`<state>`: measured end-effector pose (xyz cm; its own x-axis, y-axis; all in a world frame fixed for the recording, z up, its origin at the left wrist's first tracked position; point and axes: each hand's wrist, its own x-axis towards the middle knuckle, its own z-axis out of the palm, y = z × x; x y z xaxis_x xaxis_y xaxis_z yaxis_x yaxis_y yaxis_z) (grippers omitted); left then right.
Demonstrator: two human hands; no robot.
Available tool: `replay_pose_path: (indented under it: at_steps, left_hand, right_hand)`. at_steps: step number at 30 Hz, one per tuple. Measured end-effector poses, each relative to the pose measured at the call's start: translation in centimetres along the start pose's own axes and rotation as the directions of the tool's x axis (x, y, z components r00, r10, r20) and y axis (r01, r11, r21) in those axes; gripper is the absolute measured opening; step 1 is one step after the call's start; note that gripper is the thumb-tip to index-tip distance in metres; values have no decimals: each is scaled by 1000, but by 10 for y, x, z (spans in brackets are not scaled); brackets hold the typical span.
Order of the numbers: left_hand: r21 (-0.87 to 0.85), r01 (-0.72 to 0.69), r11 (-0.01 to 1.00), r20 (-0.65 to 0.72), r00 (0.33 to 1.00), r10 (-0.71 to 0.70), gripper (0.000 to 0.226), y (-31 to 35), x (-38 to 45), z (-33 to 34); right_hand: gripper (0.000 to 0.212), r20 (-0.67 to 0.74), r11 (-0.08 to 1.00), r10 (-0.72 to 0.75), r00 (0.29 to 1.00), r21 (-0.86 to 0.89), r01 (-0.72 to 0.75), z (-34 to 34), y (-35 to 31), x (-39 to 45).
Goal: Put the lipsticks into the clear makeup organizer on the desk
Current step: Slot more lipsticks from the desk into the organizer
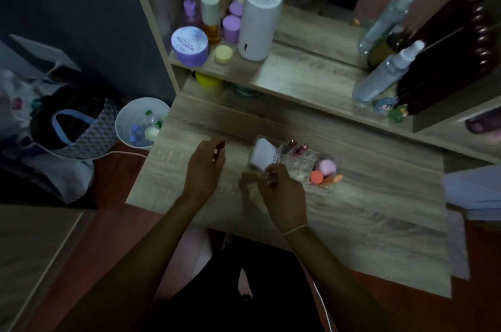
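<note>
Partly done: two lipsticks (295,148) stand in the organizer (301,162) beyond the right hand (282,190). Left hand (204,166) pinches another lipstick (218,151); right hand curled on the organizer's near edge, possibly holding something, blurred.

Two lipsticks (295,148) stand in the clear organizer (329,162) (rear slots).

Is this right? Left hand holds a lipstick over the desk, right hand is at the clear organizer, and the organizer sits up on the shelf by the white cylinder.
One thing is off. In the head view the organizer sits on the desk, not on the shelf by the white cylinder. The rest holds: left hand holds a lipstick, right hand is at the organizer.
</note>
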<state>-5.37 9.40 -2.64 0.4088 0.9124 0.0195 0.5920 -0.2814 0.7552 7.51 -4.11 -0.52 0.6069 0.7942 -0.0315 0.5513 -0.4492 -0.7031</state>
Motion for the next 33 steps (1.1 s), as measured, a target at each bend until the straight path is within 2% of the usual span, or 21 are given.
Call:
replay_pose_path:
  at_steps: [7,11,15,17,22,27,33]
  left_hand:
    - [-247,-151,957,-45,988,144,31,57,22,3]
    - [-349,-175,921,1,982,187,26,85,25,19]
    - [-317,-310,897,46,939,340,25,95,18,36]
    - [-322,-332,887,65,926,371,24,95,13,44]
    - [-299,-275,914,153,931,331,18,88,4,58]
    - [-241,-260,935,177,936,305,16,79,1,67]
    - [-205,-247,947,228,929,292,24,68,2,79]
  right_hand:
    - [19,-162,991,14,987,135,9,-60,3,11]
    - [19,-170,984,64,983,176,-33,-89,15,15]
    - [17,-255,985,107,961,162,-66,-109,29,18]
    - [19,-299,985,118,947,159,-72,-115,37,21]
    - [22,-301,990,101,948,130,-64,-111,52,29]
    - [22,-260,993,73,963,113,-45,-101,56,38]
    - [24,-198,999,38,979,26,-34,-93,58,51]
